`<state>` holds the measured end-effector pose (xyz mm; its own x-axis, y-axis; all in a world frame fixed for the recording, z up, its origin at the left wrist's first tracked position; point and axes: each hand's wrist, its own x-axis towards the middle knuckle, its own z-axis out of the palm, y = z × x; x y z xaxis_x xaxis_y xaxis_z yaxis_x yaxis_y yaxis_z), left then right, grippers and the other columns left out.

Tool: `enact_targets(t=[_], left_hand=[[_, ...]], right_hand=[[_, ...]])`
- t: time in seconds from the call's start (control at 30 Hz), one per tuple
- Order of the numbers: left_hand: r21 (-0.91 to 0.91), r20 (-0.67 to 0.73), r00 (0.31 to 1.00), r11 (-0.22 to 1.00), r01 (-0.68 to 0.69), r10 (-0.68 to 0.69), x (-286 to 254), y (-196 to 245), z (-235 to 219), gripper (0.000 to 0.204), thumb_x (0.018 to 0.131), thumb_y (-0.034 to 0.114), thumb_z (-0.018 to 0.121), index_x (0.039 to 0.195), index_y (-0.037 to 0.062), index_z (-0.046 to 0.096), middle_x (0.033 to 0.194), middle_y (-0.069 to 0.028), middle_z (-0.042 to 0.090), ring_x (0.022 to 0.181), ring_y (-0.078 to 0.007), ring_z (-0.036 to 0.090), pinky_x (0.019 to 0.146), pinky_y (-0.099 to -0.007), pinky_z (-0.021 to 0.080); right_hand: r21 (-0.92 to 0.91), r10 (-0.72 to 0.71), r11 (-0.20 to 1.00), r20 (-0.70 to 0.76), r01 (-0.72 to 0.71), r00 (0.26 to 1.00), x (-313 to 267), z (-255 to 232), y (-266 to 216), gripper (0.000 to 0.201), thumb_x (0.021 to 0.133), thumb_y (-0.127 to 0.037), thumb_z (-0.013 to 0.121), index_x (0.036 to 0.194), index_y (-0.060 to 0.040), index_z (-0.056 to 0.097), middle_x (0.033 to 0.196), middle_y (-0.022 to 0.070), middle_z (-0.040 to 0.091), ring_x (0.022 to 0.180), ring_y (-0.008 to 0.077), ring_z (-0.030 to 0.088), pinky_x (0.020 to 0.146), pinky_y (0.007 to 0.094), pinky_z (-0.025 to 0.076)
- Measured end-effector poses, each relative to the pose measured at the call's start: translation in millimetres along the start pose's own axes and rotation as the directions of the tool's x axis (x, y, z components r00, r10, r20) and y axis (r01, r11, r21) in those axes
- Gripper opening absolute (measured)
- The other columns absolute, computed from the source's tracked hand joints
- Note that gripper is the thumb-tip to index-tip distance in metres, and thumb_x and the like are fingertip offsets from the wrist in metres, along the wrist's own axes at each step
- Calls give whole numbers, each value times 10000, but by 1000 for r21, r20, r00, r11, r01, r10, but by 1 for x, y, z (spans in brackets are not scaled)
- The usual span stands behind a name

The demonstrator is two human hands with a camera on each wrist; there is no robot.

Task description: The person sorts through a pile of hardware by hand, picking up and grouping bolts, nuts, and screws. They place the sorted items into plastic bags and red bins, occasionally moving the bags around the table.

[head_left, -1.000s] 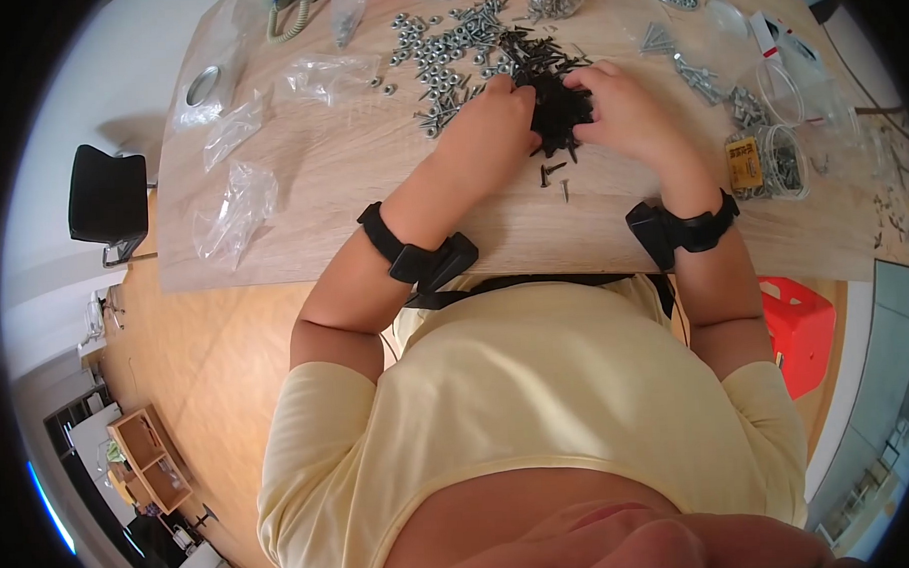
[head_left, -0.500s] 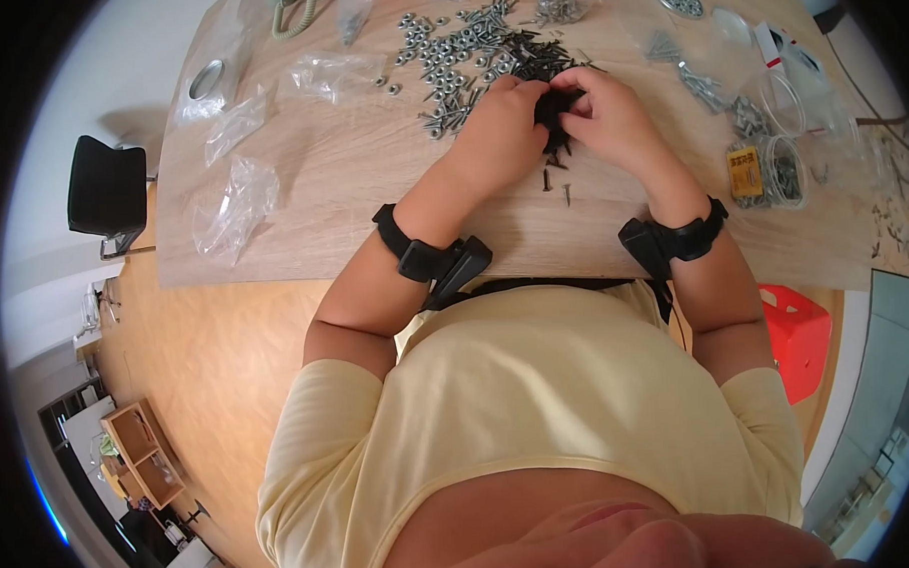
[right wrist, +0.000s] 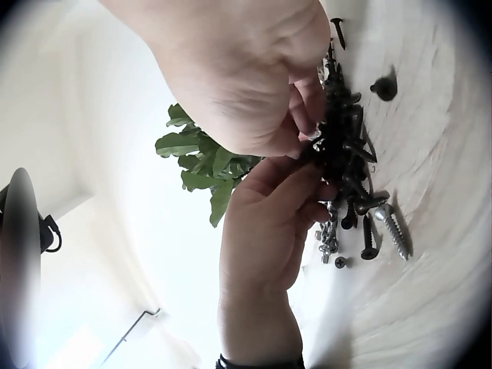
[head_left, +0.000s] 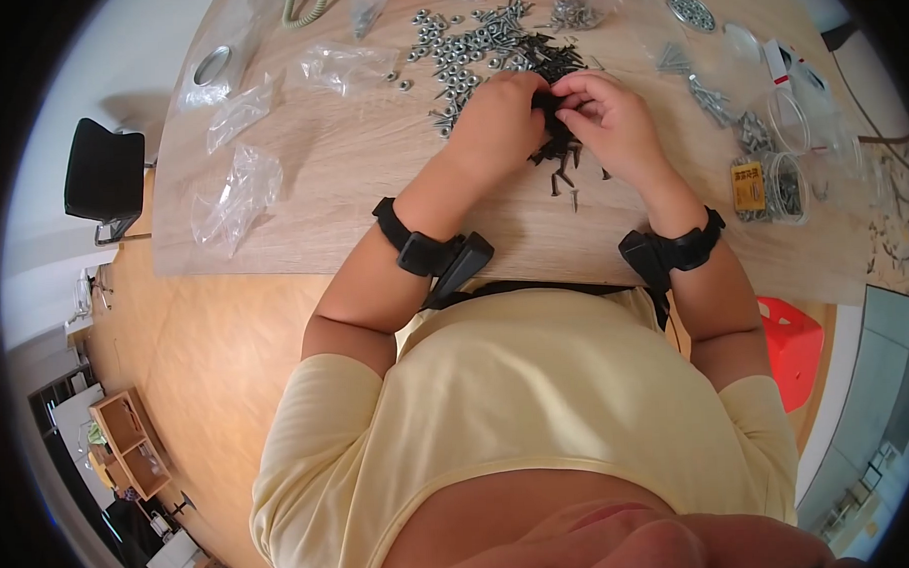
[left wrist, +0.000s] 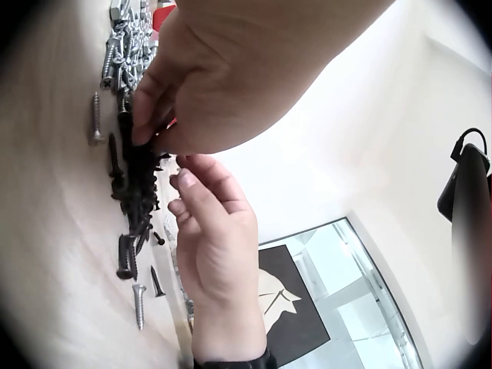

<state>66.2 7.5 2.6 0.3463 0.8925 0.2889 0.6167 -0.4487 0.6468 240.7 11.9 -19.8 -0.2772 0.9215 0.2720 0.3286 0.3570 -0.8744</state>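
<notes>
My left hand grips a bunch of black screws, its fingers curled round their left side. Close against the bunch from the right is my right hand, thumb and fingers bent, fingertips at the screws; I cannot tell whether it pinches one. In the right wrist view, a shiny silver bit shows by its fingertips. Under and behind the hands spreads a heap of black screws. Loose black screws and a silver screw lie on the near side.
Silver nuts and bolts are heaped beyond the left hand. Clear plastic bags lie on the left of the wooden table. At right stand a clear jar with a yellow label and small groups of silver screws.
The hands have drawn closer together round the black screws, and the right fingers have bent inward. More black screws lie loose on the near side. The view has shifted slightly.
</notes>
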Motion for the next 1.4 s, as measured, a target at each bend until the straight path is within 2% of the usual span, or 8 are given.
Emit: enact_targets(t=[0.17,0.23,0.33,0.57,0.77,0.97,1.13,1.4], left_hand=[[19,-57,998,1000,1,1,5,-15,-8,238,725,54,617,958,10,641,893,-187,637,886,-352,598,787,-399,485],[67,-154,988,997,34,-23,7,-23,-14,233,769,106,629,994,55,654,873,-125,646,676,-220,602,648,-327,485],[107,-270,961,991,83,-51,13,-38,-26,211,777,117,631,976,57,661,861,-108,646,671,-209,602,629,-320,482],[73,-367,928,993,88,-56,17,-49,-28,200,768,138,636,949,58,667,828,-90,636,662,-204,589,629,-319,478],[97,-363,929,988,120,-77,16,-46,-36,171,759,139,646,918,85,681,842,-89,613,687,-215,582,616,-324,473],[513,-581,808,814,273,95,2,-83,-87,147,741,139,621,851,161,716,875,-89,627,893,-255,581,798,-378,444],[562,-427,864,670,485,-267,-4,-99,-94,210,735,203,593,880,238,741,1066,-67,607,1008,-298,528,870,-383,438],[579,-451,858,651,490,-244,-5,-97,-83,242,735,163,563,904,190,734,1041,-60,634,995,-308,553,825,-398,470]], right_hand=[[-350,-196,913,78,210,978,0,-8,-2,441,716,-187,738,1118,-84,588,1228,83,515,1117,242,502,829,333,485],[-544,-324,761,153,353,934,-1,-5,3,631,701,-372,745,1244,-144,518,1342,91,426,1252,325,365,1012,435,350],[-635,-255,700,205,326,945,-5,4,2,737,702,-486,706,1324,-189,444,1385,106,386,1289,357,307,1077,516,195],[-603,-344,648,313,465,885,4,15,-1,561,735,-437,688,1218,-186,556,1313,101,460,1257,339,344,1033,511,250],[-631,-408,622,244,464,880,5,16,4,379,737,-346,684,1055,-149,625,1170,73,519,1119,287,429,935,455,337],[-581,-396,670,247,462,885,3,15,-5,372,729,-332,700,1048,-155,625,1131,61,521,1102,273,440,906,408,376],[-592,-451,621,265,513,852,5,17,-4,344,726,-311,706,1021,-147,640,1066,47,534,1024,256,466,868,381,402],[-634,-460,594,238,495,856,10,19,-5,241,727,-226,703,936,-124,641,925,15,554,856,219,508,717,329,474]])
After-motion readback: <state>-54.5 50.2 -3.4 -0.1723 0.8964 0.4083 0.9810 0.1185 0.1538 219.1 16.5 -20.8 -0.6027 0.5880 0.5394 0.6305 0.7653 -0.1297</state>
